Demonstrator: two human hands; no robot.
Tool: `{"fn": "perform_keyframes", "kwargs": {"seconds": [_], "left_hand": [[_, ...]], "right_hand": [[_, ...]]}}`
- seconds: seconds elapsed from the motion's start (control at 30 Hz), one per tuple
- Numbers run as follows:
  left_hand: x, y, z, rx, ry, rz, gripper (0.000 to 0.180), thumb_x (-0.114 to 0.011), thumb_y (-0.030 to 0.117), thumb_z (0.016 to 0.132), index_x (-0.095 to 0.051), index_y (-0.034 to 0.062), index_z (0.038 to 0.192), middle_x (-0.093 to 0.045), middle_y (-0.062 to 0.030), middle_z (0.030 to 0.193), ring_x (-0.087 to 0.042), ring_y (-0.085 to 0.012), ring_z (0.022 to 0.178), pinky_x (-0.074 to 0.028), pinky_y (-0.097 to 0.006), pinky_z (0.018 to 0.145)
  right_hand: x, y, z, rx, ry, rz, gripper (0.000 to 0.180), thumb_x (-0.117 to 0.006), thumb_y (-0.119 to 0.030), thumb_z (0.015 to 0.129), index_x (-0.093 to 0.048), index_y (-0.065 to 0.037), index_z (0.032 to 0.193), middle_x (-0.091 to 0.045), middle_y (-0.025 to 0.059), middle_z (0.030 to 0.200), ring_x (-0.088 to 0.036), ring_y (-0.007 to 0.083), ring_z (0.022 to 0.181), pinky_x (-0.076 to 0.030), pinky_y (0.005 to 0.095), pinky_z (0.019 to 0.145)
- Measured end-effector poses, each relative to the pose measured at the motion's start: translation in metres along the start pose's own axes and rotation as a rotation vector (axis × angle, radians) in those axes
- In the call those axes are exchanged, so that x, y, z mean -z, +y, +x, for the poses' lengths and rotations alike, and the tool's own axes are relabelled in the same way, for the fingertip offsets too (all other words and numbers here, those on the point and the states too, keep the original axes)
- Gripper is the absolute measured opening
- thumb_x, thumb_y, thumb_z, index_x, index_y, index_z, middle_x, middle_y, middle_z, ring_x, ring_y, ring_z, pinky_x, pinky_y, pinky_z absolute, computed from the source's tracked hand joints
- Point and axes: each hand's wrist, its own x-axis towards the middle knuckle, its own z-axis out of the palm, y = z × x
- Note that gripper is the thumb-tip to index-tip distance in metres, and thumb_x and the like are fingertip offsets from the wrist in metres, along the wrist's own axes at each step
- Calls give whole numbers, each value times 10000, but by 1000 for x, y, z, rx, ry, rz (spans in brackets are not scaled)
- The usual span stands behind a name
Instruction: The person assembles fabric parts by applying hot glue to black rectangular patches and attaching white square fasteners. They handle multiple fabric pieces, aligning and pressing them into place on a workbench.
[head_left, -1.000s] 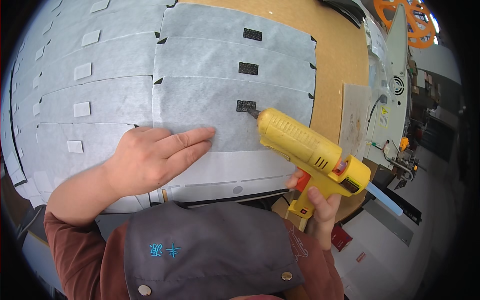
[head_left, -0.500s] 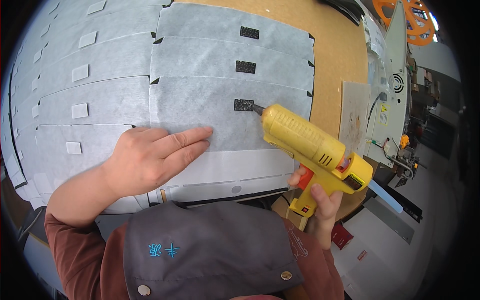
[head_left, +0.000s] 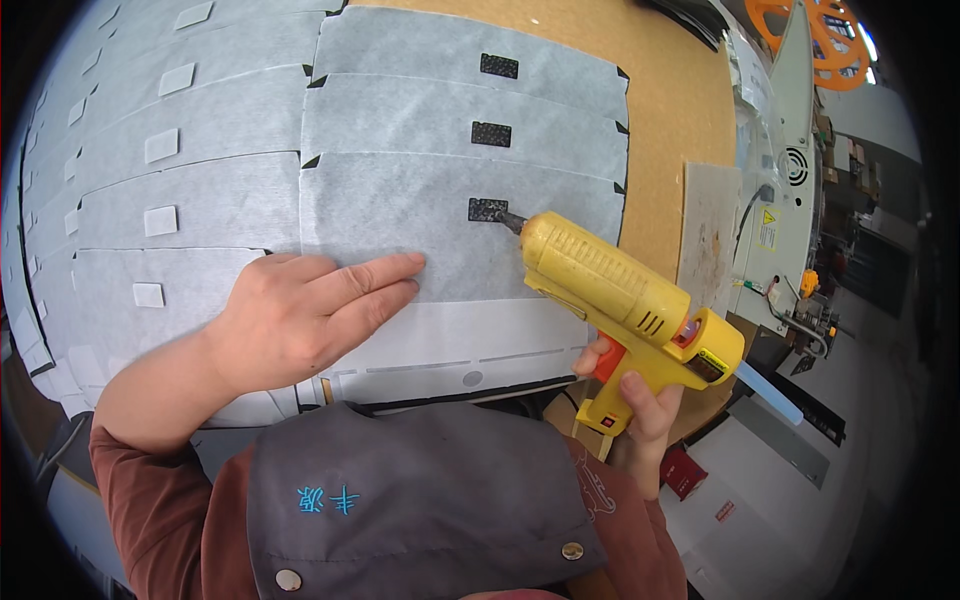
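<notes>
My right hand (head_left: 640,395) is wrapped round the handle of a yellow glue gun (head_left: 605,275), with fingers at its orange trigger. A pale translucent glue stick (head_left: 770,393) sticks out of its back end. The dark nozzle (head_left: 511,221) meets the lower right corner of a black textured rectangle (head_left: 487,210) on a light grey fabric-like sheet (head_left: 390,210). My left hand (head_left: 310,315) lies flat with its fingers stretched out, pressing on that sheet to the left of the nozzle. Two more black rectangles (head_left: 491,134) show on the overlapping sheets farther away.
To the left, overlapping grey sheets (head_left: 220,180) carry several small white rectangular pads (head_left: 160,220). A tan board (head_left: 670,100) lies under the sheets. At the right stand a pale machine housing (head_left: 780,220) with a fan grille and an orange reel (head_left: 820,40).
The glue gun has shifted very slightly left and down, its nozzle moving over the black rectangle's lower right corner. My left hand has stayed in place.
</notes>
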Motion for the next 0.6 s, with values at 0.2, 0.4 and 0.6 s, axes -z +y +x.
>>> {"fn": "perform_keyframes", "kwargs": {"seconds": [0.2, 0.4, 0.6], "left_hand": [[1, 0, 0, -3, 1, -2, 254, -733, 52, 733, -686, 59, 983, -704, -80, 1125, -496, -91, 488, -415, -241, 424], [0, 1, -1, -6, -2, 1, 255, -733, 50, 733, -682, 57, 982, -703, -78, 1129, -489, -92, 487, -410, -241, 425], [1, 0, -1, -10, -3, 6, 253, -732, 51, 734, -680, 54, 982, -703, -84, 1128, -492, -92, 488, -411, -239, 425]], "right_hand": [[-11, -5, 11, -41, -3, -8, 536, -599, -92, 866, -403, 55, 1342, -578, 208, 1124, -614, 256, 949, -501, 373, 842], [-22, -5, 16, -14, 114, -116, 607, -661, -259, 824, -449, 120, 1249, -654, 212, 906, -661, 260, 828, -525, 326, 741], [-7, -3, 15, -20, -57, -32, 528, -602, -99, 880, -399, 57, 1341, -585, 204, 1096, -615, 259, 945, -506, 375, 835]]}}
